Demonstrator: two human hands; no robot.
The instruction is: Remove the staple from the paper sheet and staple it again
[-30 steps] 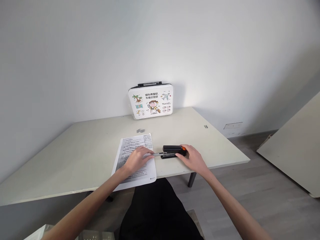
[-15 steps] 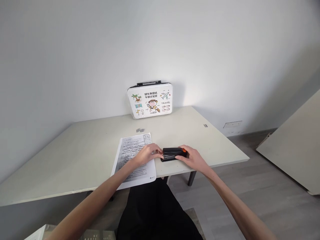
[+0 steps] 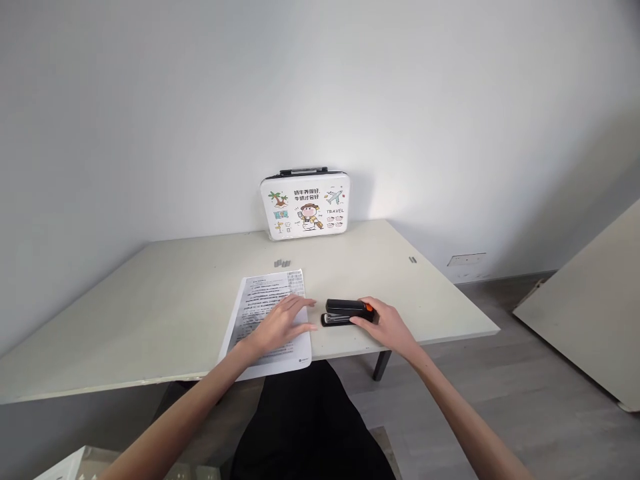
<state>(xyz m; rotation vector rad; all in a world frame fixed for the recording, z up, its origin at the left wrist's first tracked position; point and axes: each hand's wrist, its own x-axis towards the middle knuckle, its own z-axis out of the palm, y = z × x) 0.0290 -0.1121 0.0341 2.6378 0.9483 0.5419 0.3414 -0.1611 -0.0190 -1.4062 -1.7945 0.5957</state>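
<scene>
Head view, looking down past the wearer's black trousers [image 3: 310, 427] to two bare forearms, left [image 3: 185, 420] and right [image 3: 460, 407], which stretch forward and angle inward over the near edge of a pale desk [image 3: 165, 307]. Left hand [image 3: 280, 325] is palm down above the right side of a printed sheet [image 3: 245, 307], thumb and fingers spread apart, nothing between them; its fingertips point toward the stapler, a gap short of it. Right hand [image 3: 393, 327] is clamped around the rear of that black stapler [image 3: 345, 308], thumb along the near side, fingers over the far side by an orange part. The stapler sits on the desk just right of the sheet, near the front edge, its front end facing left. Beyond the sheet lie small grey strips [image 3: 282, 263]; more strips [image 3: 413, 259] lie near the desk's right edge. Farthest back, a white cartoon-printed case [image 3: 305, 207] stands upright by the wall [image 3: 150, 133].
</scene>
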